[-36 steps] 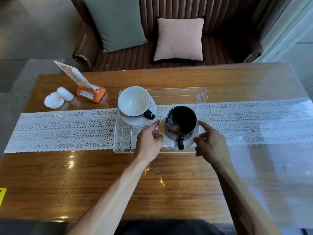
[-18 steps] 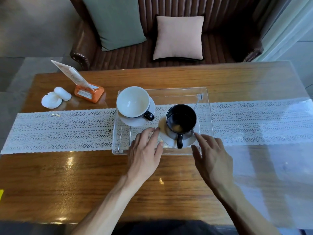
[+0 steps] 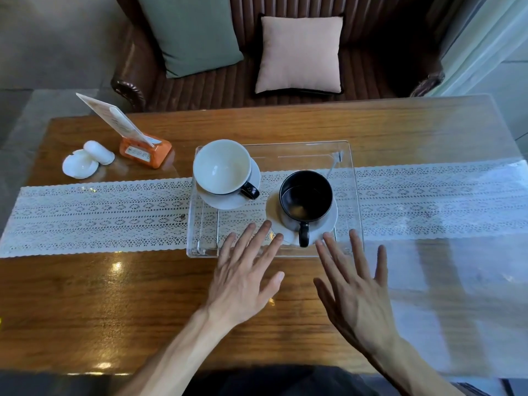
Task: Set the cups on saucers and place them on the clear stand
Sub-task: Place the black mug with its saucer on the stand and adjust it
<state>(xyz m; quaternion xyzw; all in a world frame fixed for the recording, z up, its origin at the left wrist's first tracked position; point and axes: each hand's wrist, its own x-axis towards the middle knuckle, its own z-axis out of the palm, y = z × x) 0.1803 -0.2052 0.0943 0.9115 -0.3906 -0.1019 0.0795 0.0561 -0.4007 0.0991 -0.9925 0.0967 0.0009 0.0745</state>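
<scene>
A clear acrylic stand (image 3: 300,151) sits across the lace runner at the table's middle. On its left rear stands a white cup (image 3: 221,167) with a black handle on a white saucer (image 3: 228,200). A black cup (image 3: 305,195) rests on a second white saucer (image 3: 274,218) at the stand's front right, handle toward me. My left hand (image 3: 243,272) is flat with fingers spread, fingertips over the stand's front edge beside that saucer. My right hand (image 3: 354,290) is spread too, just in front of the stand, holding nothing.
A white lace runner (image 3: 100,215) crosses the wooden table (image 3: 143,295). An orange card holder (image 3: 143,147) and a white ashtray-like dish (image 3: 83,164) stand at the back left. A brown sofa with green (image 3: 191,32) and pink (image 3: 300,52) cushions lies behind the table.
Both hands let go of the black cup's saucer and drew back toward me, fingers spreading flat. The black cup and saucer stay on the stand.
</scene>
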